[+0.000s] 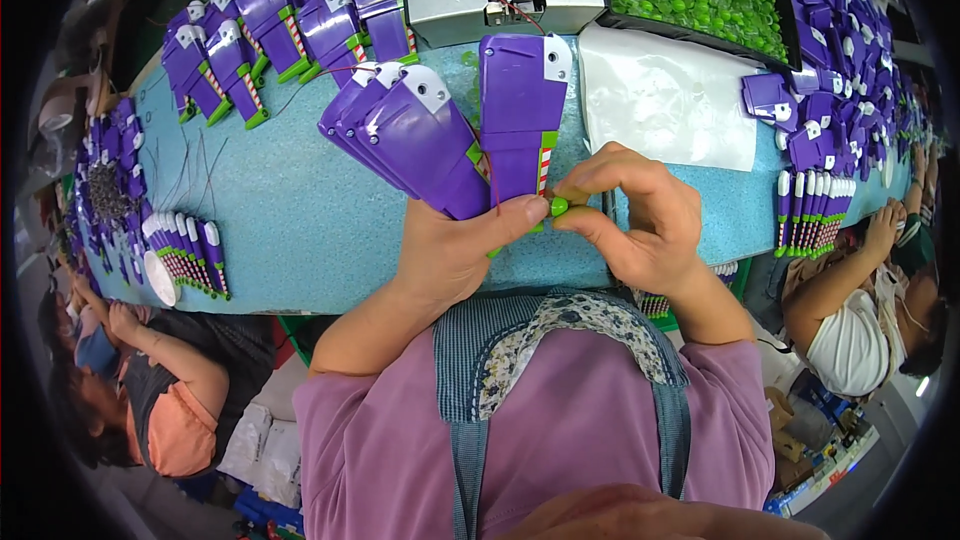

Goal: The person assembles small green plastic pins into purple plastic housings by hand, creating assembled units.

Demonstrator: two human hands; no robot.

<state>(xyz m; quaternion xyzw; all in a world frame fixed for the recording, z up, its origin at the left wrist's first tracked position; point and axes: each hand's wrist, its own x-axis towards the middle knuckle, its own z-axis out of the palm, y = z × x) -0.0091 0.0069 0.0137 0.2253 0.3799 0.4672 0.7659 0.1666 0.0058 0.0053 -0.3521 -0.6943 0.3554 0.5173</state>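
Several purple plastic wing-shaped parts (425, 135) fan out from my left hand (445, 250), which is closed round their lower ends. They have white corners and green ends with red-and-white striped edges. One more such wing part (515, 95) stands upright at the right of the bunch, held under my left thumb. At its lower green end sits a small bright green cap (559, 206). My right hand (645, 215) is closed in a pinch at this cap, with thumb and forefinger on its right side. Thin red wires trail from the parts.
Behind stands a metal fixture (510, 15). A black tray (787, 35) holds green translucent caps, beside a white sheet (670, 100). Wing parts lie at the back left (270, 15), piled at right (830, 50) and in rows at both sides. Other people sit left (175, 380) and right (850, 330).
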